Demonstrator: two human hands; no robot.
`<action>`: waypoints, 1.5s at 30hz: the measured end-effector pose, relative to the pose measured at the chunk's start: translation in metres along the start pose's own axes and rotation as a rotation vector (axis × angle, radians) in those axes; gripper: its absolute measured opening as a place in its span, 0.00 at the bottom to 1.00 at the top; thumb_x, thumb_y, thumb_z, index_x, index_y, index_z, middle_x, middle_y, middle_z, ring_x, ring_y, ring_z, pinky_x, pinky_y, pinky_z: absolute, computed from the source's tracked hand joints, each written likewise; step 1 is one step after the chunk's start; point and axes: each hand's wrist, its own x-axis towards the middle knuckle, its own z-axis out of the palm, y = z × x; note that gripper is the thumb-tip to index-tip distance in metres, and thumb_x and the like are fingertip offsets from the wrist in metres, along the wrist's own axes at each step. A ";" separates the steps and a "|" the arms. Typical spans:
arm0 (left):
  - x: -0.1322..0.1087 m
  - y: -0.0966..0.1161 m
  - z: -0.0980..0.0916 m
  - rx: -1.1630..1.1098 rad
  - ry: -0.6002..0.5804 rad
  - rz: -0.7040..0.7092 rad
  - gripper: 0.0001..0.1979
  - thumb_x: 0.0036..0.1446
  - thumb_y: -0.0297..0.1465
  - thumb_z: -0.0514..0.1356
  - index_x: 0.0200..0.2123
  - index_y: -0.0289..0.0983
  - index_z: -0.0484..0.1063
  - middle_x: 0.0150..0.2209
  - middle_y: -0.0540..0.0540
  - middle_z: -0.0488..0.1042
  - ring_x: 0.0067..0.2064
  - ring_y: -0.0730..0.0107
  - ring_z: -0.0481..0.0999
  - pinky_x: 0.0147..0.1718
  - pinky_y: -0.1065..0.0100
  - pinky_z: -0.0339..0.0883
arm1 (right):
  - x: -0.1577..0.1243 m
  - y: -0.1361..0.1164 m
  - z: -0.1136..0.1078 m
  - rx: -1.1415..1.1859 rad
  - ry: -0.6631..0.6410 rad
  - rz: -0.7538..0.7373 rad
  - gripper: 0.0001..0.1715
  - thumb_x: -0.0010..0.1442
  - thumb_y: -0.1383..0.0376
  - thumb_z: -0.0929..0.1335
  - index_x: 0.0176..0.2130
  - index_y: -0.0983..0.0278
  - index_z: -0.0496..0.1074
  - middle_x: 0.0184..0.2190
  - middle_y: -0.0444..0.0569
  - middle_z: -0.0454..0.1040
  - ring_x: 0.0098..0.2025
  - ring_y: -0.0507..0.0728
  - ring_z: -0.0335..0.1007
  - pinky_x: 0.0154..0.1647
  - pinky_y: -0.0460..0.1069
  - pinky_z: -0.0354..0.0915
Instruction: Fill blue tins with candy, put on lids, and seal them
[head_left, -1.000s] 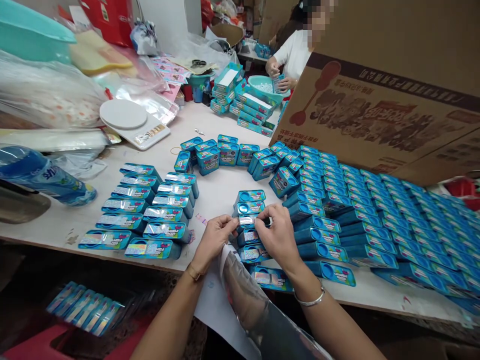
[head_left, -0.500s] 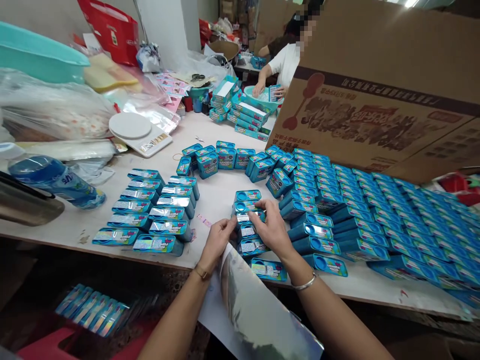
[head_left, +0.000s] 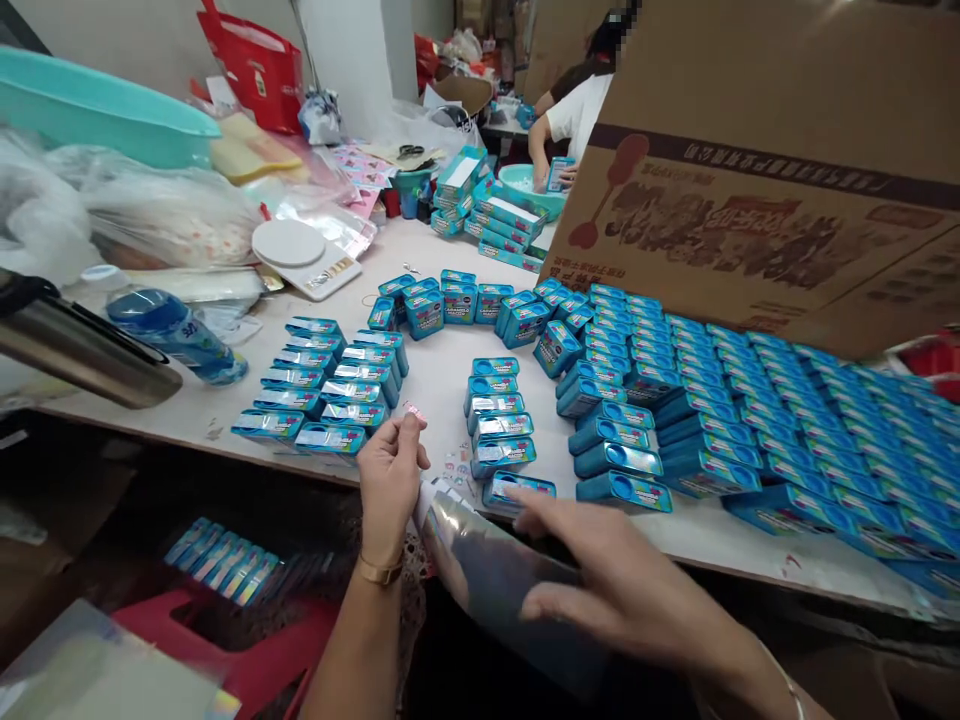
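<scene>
My left hand (head_left: 391,470) is closed, its fingers pressed round the upper corner of a shiny silvery sheet (head_left: 480,550) that hangs off the table's front edge. My right hand (head_left: 600,560) is blurred, with fingers apart and nothing in it, over the sheet's right side. Its fingertips are near a blue box (head_left: 519,492) at the table edge. Behind that box stands a column of several blue boxes (head_left: 502,425) with strips on their tops. To the left are two rows of similar boxes (head_left: 281,398).
Many blue boxes (head_left: 817,420) fill the table's right side before a large carton (head_left: 720,210). A curve of boxes stands behind. At left are a steel flask (head_left: 90,345), a blue bottle (head_left: 176,330) and a white scale (head_left: 300,250). Another person's arm reaches into a far basin (head_left: 551,205).
My right hand has left the column of boxes, opened, and come back toward me. My left hand has moved left, away from the boxes, with the sheet. The view has shifted.
</scene>
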 end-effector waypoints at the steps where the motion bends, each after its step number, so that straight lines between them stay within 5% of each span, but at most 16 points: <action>1: -0.004 0.003 0.002 0.004 0.032 0.009 0.16 0.60 0.43 0.56 0.31 0.36 0.73 0.17 0.56 0.62 0.20 0.76 0.61 0.23 0.74 0.57 | -0.009 -0.002 0.006 -0.075 -0.006 -0.026 0.31 0.61 0.63 0.68 0.63 0.57 0.63 0.45 0.51 0.78 0.42 0.59 0.76 0.40 0.52 0.72; 5: -0.014 0.008 0.013 0.005 0.070 0.032 0.14 0.60 0.40 0.56 0.31 0.36 0.72 0.16 0.56 0.61 0.20 0.76 0.62 0.24 0.74 0.57 | -0.024 0.012 0.033 -0.334 0.129 -0.061 0.27 0.65 0.71 0.61 0.62 0.61 0.64 0.38 0.53 0.78 0.36 0.58 0.75 0.34 0.51 0.71; 9: -0.020 0.008 0.026 0.007 0.077 0.063 0.14 0.60 0.41 0.56 0.33 0.36 0.73 0.17 0.56 0.60 0.21 0.75 0.61 0.23 0.73 0.57 | -0.021 0.022 0.046 -0.361 0.287 -0.099 0.26 0.66 0.71 0.61 0.62 0.61 0.64 0.42 0.55 0.77 0.40 0.59 0.75 0.38 0.52 0.73; 19: -0.033 0.012 0.050 0.117 0.086 0.138 0.15 0.61 0.40 0.54 0.37 0.37 0.74 0.35 0.44 0.79 0.39 0.64 0.76 0.38 0.69 0.67 | -0.002 0.019 0.063 -0.373 0.526 -0.136 0.21 0.65 0.71 0.64 0.56 0.60 0.71 0.39 0.54 0.77 0.38 0.58 0.75 0.37 0.52 0.72; 27: -0.030 0.006 0.050 0.132 0.088 0.132 0.15 0.62 0.40 0.54 0.40 0.36 0.74 0.39 0.42 0.80 0.41 0.63 0.77 0.37 0.69 0.67 | -0.003 0.020 0.062 -0.398 0.495 -0.193 0.18 0.63 0.70 0.65 0.52 0.61 0.73 0.41 0.55 0.77 0.39 0.59 0.73 0.37 0.52 0.71; 33: -0.024 0.000 0.049 0.174 0.076 0.132 0.14 0.62 0.40 0.54 0.42 0.38 0.74 0.35 0.45 0.79 0.34 0.66 0.76 0.35 0.69 0.64 | 0.011 0.007 0.062 -0.338 0.522 -0.175 0.08 0.63 0.70 0.65 0.38 0.61 0.74 0.35 0.53 0.75 0.36 0.58 0.69 0.36 0.53 0.68; 39: -0.004 -0.015 0.026 0.177 0.064 0.127 0.18 0.61 0.45 0.54 0.35 0.37 0.74 0.22 0.52 0.69 0.27 0.70 0.69 0.30 0.71 0.61 | 0.019 -0.016 0.037 0.218 0.491 0.053 0.07 0.65 0.67 0.64 0.33 0.61 0.69 0.31 0.47 0.72 0.34 0.55 0.68 0.35 0.49 0.67; 41: -0.002 -0.017 0.016 0.042 -0.048 0.068 0.26 0.61 0.52 0.49 0.35 0.36 0.74 0.18 0.53 0.64 0.21 0.72 0.64 0.24 0.71 0.57 | 0.028 -0.015 0.024 0.403 0.534 0.169 0.07 0.64 0.63 0.66 0.33 0.61 0.69 0.28 0.45 0.71 0.31 0.53 0.68 0.33 0.48 0.67; 45: -0.008 -0.010 0.007 -0.242 -0.519 -0.006 0.50 0.45 0.70 0.43 0.45 0.31 0.74 0.16 0.52 0.64 0.14 0.77 0.54 0.15 0.71 0.47 | 0.056 -0.001 0.010 0.631 0.548 0.270 0.11 0.59 0.58 0.70 0.32 0.62 0.71 0.26 0.44 0.71 0.29 0.52 0.68 0.31 0.47 0.67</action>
